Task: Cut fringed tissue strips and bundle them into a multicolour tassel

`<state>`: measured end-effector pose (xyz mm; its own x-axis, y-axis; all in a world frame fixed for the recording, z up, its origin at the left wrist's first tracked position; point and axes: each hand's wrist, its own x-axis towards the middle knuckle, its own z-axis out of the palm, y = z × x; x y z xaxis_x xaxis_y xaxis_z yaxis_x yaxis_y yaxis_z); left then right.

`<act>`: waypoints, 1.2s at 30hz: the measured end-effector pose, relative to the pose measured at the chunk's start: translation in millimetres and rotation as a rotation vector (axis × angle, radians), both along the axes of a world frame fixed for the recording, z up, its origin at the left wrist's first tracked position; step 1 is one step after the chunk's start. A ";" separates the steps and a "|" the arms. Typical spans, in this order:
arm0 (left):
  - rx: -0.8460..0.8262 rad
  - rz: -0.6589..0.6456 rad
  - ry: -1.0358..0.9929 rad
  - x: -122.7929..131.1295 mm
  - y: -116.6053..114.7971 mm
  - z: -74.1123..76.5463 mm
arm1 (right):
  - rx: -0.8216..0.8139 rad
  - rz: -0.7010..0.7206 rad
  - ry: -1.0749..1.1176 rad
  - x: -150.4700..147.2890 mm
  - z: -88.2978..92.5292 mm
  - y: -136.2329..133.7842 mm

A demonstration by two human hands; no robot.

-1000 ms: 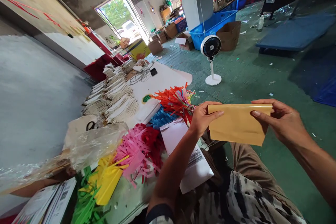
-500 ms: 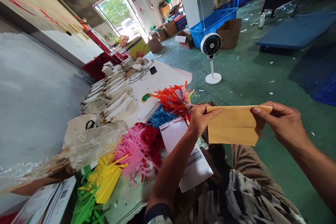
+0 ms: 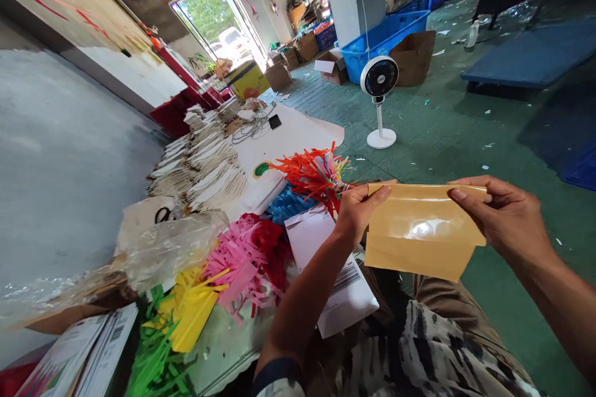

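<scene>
My left hand (image 3: 361, 214) and my right hand (image 3: 498, 214) pinch the upper corners of a tan glossy envelope (image 3: 421, 229), which has a folded lower flap. Below my left wrist lies a white mailer with a barcode label (image 3: 338, 279). Just past my left hand sit bundles of fringed paper: orange-red (image 3: 311, 177), blue (image 3: 288, 206), pink (image 3: 237, 260), yellow (image 3: 189, 310) and green (image 3: 156, 353). My right hand is over the green floor, touching nothing else.
Rows of white tasselled strips (image 3: 200, 173), scissors (image 3: 162, 215) and a crumpled plastic bag (image 3: 162, 254) lie on the work surface. My patterned lap (image 3: 419, 347) is below the hands. Farther off stand a white fan (image 3: 378, 74), a blue crate (image 3: 372, 53) and cardboard boxes.
The tan envelope has turned toward me, now showing a bright glare on its face and hanging lower. Both hands still hold it, and the view has shifted slightly.
</scene>
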<state>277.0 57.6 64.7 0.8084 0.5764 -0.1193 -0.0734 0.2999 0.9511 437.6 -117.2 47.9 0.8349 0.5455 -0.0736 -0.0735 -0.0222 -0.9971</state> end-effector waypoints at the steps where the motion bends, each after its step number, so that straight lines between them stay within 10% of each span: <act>1: -0.009 -0.019 -0.005 -0.8 0.3 0.4 | -0.002 0.006 0.027 1.4 0.5 -0.8; 22: 0.458 0.334 0.042 6.4 -7.8 -3.9 | -0.002 -0.121 -0.020 -12.0 -3.1 6.8; 29: -0.067 -0.084 0.053 7.8 -3.7 17.5 | -0.052 -0.119 -0.025 0.2 -3.6 -3.4; 36: -0.203 -0.024 0.036 13.5 -8.9 8.9 | -0.046 -0.159 -0.022 4.4 -5.9 -6.3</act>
<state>290.6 48.7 73.6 0.8146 0.5183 -0.2601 -0.0311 0.4870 0.8729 442.0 -123.5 42.1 0.9120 0.4030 -0.0764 -0.0579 -0.0580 -0.9966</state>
